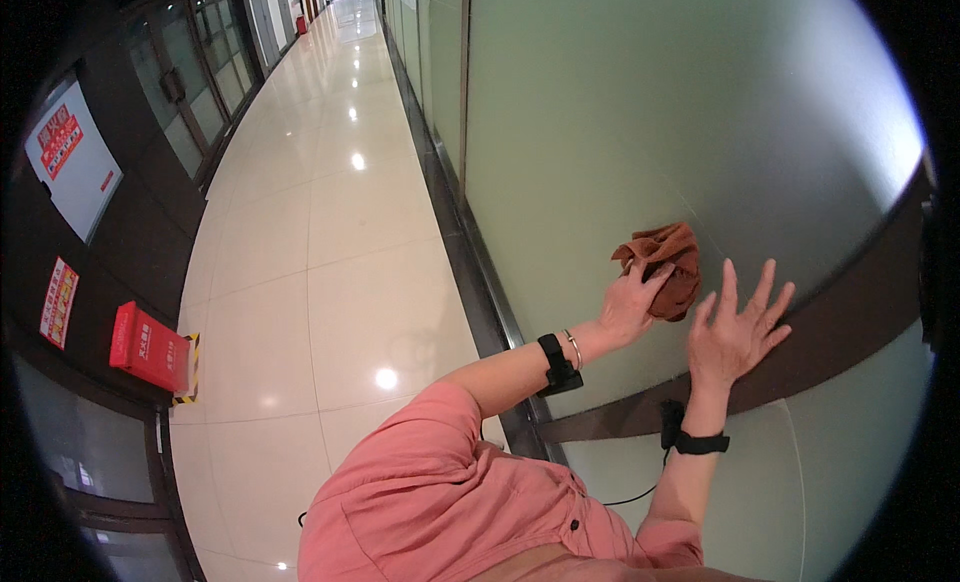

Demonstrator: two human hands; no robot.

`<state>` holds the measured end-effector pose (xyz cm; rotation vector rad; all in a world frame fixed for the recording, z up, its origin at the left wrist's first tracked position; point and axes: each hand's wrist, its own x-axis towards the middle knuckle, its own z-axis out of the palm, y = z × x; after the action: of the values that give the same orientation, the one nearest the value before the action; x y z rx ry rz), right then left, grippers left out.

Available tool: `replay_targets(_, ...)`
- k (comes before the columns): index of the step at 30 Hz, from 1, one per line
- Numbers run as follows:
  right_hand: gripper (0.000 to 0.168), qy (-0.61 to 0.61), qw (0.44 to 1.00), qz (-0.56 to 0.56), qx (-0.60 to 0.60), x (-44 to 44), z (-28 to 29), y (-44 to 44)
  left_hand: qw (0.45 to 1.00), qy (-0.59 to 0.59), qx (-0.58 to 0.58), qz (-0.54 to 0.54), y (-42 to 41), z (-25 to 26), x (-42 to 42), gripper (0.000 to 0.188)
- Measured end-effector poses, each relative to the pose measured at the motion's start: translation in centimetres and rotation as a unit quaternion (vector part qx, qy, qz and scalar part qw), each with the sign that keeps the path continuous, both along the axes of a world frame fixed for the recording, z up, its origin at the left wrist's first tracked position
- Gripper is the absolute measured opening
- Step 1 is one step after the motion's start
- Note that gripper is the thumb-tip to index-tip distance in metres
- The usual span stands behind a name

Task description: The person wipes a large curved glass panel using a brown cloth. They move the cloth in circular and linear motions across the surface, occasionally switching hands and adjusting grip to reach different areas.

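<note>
A crumpled brown cloth [667,271] is bunched against the pale green frosted glass panel [570,147]. My left hand [634,301] grips it from the lower left, and some of the fingers are hidden in its folds. To the right of the cloth, my right hand [731,334] holds nothing; its back faces the camera and its fingers are spread over the glass near the dark frame band [832,349]. Whether its palm touches the glass cannot be told. Both wrists carry black straps, and the left one also a metal bracelet.
A tiled corridor floor [375,304] runs beside the glass wall, with a dark base strip [450,241] between them. Across the corridor, a red fire-equipment box [150,349] stands by striped floor tape. Beyond it are glass doors [180,87]. A thin black cable [637,498] hangs below my right wrist.
</note>
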<state>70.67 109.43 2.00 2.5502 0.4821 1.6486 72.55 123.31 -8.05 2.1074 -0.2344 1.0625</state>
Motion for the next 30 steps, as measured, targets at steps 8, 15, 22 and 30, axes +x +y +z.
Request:
replay_targets(8, 0.051, -0.071, 0.996, -0.052, -0.012, 2.4, -1.8, -0.8, 0.998, -0.013, 0.014, 0.064, 10.9, 1.5, 7.8, 0.07)
replay_targets(15, 0.053, -0.105, 0.986, -0.124, -0.031, 3.0, -4.4, -3.1, 0.986, 0.003, -0.137, 0.091, 16.0, 1.5, 14.2, 0.072)
replay_targets(22, 0.052, -0.134, 0.976, -0.166, -0.054, 3.6, -4.5, -3.1, 0.972, -0.102, 0.164, -0.135, 12.4, 2.3, 8.8, 0.041)
replay_targets(30, 0.044, -0.116, 0.972, -0.197, -0.046, 3.7, -5.3, -3.9, 0.997, 0.001, 0.062, 0.039, 23.4, -0.5, 17.9, 0.035)
